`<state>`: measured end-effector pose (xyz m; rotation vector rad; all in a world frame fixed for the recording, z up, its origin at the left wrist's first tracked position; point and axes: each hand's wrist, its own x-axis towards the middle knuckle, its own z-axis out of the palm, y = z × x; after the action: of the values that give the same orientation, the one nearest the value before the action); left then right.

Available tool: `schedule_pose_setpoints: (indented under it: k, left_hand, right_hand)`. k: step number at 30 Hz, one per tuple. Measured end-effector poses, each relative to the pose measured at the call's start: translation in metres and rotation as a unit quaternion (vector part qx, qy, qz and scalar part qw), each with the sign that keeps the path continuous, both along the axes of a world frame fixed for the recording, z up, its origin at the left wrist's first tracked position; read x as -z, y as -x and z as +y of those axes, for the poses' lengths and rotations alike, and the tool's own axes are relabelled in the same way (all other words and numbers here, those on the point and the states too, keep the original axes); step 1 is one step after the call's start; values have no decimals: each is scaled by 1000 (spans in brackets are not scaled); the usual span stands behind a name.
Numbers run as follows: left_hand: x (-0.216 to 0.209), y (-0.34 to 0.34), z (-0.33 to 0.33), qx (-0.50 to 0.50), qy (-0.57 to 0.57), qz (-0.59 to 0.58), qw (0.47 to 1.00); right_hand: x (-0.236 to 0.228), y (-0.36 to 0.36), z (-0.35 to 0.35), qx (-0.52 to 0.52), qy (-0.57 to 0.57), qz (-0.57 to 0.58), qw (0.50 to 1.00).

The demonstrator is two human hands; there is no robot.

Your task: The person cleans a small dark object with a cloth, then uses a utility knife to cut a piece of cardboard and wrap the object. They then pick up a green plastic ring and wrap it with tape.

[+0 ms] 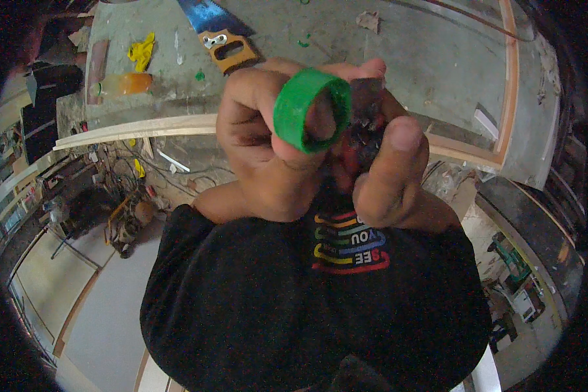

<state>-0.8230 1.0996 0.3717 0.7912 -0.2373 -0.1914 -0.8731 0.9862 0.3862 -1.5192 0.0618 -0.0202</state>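
Note:
Close in front of my chest, my left hand [258,144] is closed on a roll of green tape [291,111], its fingers and thumb pressed against the ring. Right beside it, my right hand [398,170] grips a small dark object [366,117] with a squarish flat top and some reddish patches. Its kind is hard to make out, since it is blurred and partly covered by fingers. The two hands are held close together, with the tape roll next to the dark object.
Beyond my hands lies a grey worktop [346,49] edged with pale wood strips [157,127]. On it are a handsaw [225,42] with a wooden handle, a yellow cloth [141,52] and a bottle of orange liquid [127,83]. Cables and tools clutter the floor at left.

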Motion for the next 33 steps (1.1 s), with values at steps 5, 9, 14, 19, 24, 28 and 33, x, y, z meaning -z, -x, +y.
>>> schedule_pose_setpoints:
  k: [5,9,14,19,24,28,33]
  left_hand:
    - [-2,2,-1,11,12,4,1000]
    - [-10,7,0,29,-18,41,999]
    - [-16,9,-1,27,-41,59,997]
    - [-18,11,-3,21,-55,63,996]
    - [-19,11,-5,11,-71,64,995]
    - [-19,9,-5,12,-76,68,995]
    - [-13,10,-5,6,-1,80,997]
  right_hand:
    - [11,7,2,17,-24,-18,999]
    - [17,11,0,24,-33,-24,999]
    - [19,12,-2,27,-45,-26,998]
    - [21,9,1,28,-57,-47,997]
    - [26,4,-4,2,-15,-88,996]
    - [34,-9,-2,6,-114,-144,983]
    - [29,-10,-2,13,-92,-173,981]
